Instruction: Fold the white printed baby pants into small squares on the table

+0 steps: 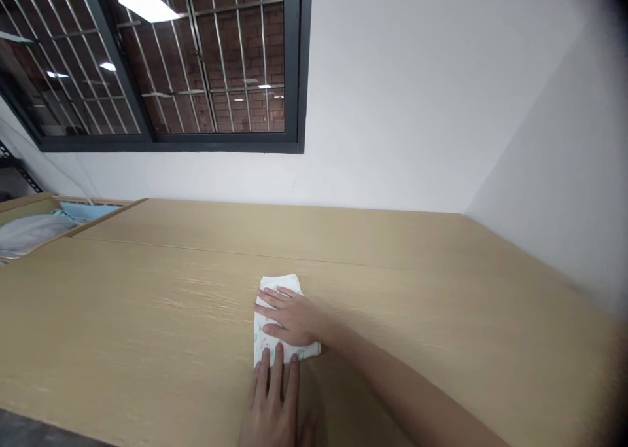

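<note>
A folded white cloth [282, 282] with a faint green and pink print lies flat on the pale wooden tabletop [171, 342]. My right hand [289, 316] rests across its middle, palm down, with the fingers spread and pointing left. From the bottom of the view comes my left hand [272, 394], its fingers stretched out. Those fingertips touch the near edge of the cloth. Neither hand is wrapped round anything. The part of the cloth under my right hand is hidden.
An open wooden box [103, 223] with pale blue and whitish material stands at the far left. Behind the tabletop rise a white wall [392, 107] and a dark-framed, barred window [210, 143]. A seam runs across the wood, and the front edge shows at lower left.
</note>
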The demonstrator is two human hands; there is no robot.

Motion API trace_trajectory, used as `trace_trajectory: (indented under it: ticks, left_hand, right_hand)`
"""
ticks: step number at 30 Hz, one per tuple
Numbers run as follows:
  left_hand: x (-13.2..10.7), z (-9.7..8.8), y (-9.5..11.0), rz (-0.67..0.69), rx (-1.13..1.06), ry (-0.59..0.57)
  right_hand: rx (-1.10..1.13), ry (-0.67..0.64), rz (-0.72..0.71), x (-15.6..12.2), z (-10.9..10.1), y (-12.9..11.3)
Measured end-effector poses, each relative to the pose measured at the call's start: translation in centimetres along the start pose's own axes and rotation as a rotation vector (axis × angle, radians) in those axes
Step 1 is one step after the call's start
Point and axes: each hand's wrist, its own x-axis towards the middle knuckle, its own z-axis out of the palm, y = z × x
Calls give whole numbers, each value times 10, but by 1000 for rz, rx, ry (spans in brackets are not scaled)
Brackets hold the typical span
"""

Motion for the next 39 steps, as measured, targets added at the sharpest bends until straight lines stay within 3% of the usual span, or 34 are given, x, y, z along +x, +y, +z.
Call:
trace_trajectory:
  ticks: [10,15,19,22,28,30,33,39]
  left_hand:
    - [4,-10,-1,-16,-6,-31]
    - [13,-19,-20,18,-68,-16]
    - [20,-29,-52,23,-310,-96]
    - [22,-34,-75,5,-384,-170]
    - [26,-31,-91,48,-393,-180]
    - [32,-32,-94,35,-439,-196]
    - [47,-39,-101,-87,-536,-272]
    - [69,-42,-118,-305,-819,-412]
  right_hand:
    - [-100,18,123,16,-6,49]
    - [-150,96,249,7,-8,61]
    - [-136,221,319,-19,-19,49]
    - [-47,286,271,-43,-30,23]
    - [116,114,157,-77,-38,-24]
    - [123,70,153,-84,-36,-29]
    - [149,72,150,-88,-34,-27]
    - [327,230,342,-68,-41,-17]
